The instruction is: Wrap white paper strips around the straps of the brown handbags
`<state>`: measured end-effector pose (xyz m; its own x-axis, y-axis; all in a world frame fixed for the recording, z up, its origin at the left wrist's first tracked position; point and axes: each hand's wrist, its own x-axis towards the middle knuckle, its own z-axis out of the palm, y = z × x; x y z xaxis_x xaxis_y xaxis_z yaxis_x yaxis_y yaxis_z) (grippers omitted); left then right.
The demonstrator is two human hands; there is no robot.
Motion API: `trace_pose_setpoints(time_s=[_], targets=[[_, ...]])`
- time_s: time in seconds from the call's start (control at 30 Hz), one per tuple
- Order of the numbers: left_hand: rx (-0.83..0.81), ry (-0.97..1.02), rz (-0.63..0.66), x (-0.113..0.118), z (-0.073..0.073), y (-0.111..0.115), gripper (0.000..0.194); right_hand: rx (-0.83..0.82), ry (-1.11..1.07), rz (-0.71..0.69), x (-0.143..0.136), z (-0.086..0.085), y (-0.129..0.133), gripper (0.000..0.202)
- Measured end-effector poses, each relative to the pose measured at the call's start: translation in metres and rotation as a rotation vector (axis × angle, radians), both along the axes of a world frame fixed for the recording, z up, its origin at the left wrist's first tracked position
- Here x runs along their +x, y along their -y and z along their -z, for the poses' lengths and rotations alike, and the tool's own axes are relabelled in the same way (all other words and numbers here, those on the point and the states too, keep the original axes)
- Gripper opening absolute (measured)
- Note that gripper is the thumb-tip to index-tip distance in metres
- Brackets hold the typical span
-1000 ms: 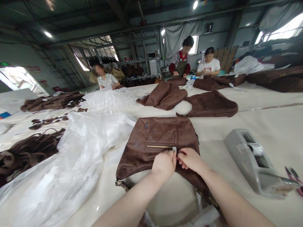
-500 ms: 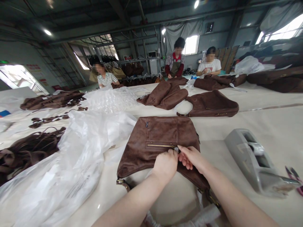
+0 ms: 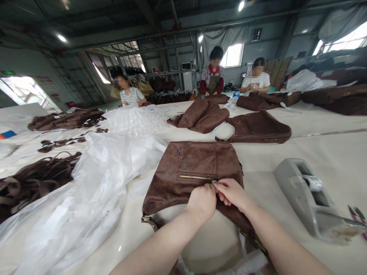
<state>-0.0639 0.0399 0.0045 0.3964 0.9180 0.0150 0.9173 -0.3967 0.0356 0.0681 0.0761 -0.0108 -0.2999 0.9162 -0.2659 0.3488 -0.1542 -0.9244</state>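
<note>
A brown leather-look handbag [image 3: 197, 160] lies flat on the pale table, its strap side toward me. A brass zipper [image 3: 195, 177] runs across its front, and a small dark label sits near the upper left. At the zipper's right end my left hand [image 3: 203, 200] is closed, its fingertips hidden behind the knuckles. My right hand [image 3: 229, 191] meets it there, thumb and forefinger pinched on a small pale piece by the zipper end. What exactly the fingers grip is mostly covered. The bag's strap curves toward me, partly wrapped in clear plastic [image 3: 249, 263].
A grey tape dispenser [image 3: 309, 202] stands at right, with dark-handled snips [image 3: 357, 215] beside it. Crumpled clear plastic [image 3: 97, 191] covers the left, near brown straps [image 3: 37, 177]. More brown bags [image 3: 258, 128] lie beyond. Three people work at the far side.
My right thumb and forefinger have closed in against the left hand at the zipper's end. The bag stays in place; the view has shifted slightly.
</note>
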Motion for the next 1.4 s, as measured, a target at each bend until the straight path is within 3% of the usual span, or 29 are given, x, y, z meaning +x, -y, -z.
trace_pose_setpoints(time_s=[0.2,0.37,0.47,0.6,0.77,0.9,1.0,1.1,1.2,1.27,1.33,1.4], targets=[[-0.151,0.530,-0.229,-0.021,-0.004,-0.020,0.020,0.031,-0.095,0.043,0.002,0.002,-0.001,0.021],[-0.607,1.212,-0.473,-0.015,0.003,-0.024,0.024,-0.056,-0.236,0.039,-0.002,0.003,0.002,0.024],[-0.816,1.506,-0.485,-0.011,0.003,-0.020,0.025,-0.106,-0.250,0.049,-0.002,0.001,0.004,0.026],[-1.009,1.598,-0.521,-0.014,-0.002,-0.020,0.022,-0.099,-0.187,0.046,-0.002,0.002,0.003,0.029],[-1.469,1.738,-0.603,-0.020,-0.008,-0.022,0.020,-0.072,-0.173,0.038,-0.001,0.004,0.001,0.038],[-1.772,1.922,-0.511,-0.021,-0.010,-0.019,0.020,-0.101,-0.192,0.046,0.001,0.002,0.000,0.041],[-1.855,1.909,-0.396,-0.017,-0.010,-0.016,0.025,-0.216,-0.277,0.011,0.003,-0.001,0.002,0.041],[-1.762,1.700,-0.340,-0.009,-0.008,-0.013,0.032,-0.338,-0.504,-0.050,0.004,-0.004,0.007,0.035],[-1.364,1.314,-0.331,-0.006,-0.014,-0.005,0.045,-0.395,-0.656,-0.099,0.003,-0.009,0.011,0.032],[-0.947,1.026,-0.224,-0.014,-0.030,0.002,0.045,-0.382,-0.670,-0.066,0.002,-0.010,0.012,0.034],[-0.543,0.771,-0.069,-0.031,-0.054,0.011,0.033,-0.310,-0.634,0.016,0.000,-0.011,0.011,0.034],[-0.319,0.685,-0.020,-0.055,-0.082,0.019,0.027,-0.175,-0.500,0.054,0.001,-0.012,0.009,0.035]])
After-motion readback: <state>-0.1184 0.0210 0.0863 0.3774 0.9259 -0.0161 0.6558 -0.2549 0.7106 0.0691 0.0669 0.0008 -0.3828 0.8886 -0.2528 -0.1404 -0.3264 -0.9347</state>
